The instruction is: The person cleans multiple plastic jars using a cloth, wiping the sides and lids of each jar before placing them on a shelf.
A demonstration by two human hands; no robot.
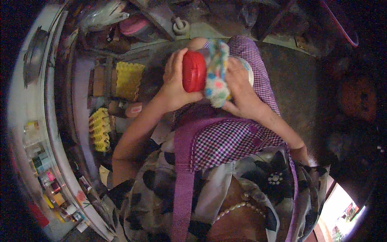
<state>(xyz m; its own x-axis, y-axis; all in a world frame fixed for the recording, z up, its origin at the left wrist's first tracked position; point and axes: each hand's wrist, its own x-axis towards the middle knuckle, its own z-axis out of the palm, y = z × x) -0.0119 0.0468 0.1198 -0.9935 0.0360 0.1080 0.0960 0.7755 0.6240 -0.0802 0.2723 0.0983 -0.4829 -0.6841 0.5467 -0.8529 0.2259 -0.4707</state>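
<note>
My left hand grips a rounded red plastic lid or container from its outer side, the thumb under its lower edge. Close against its right side is a fluffy white cloth with coloured dots, blurred. My right hand is shut on this cloth, its fingers over the cloth's right side. Behind the right hand shows part of a round white object with a pale pattern, mostly hidden. Both hands are above my lap, over a purple checked apron.
Yellow egg trays are stacked to the left, near cardboard boxes. A mortar with a pestle stands ahead by a pink basin. A long shelf with several small packages curves along the far left.
</note>
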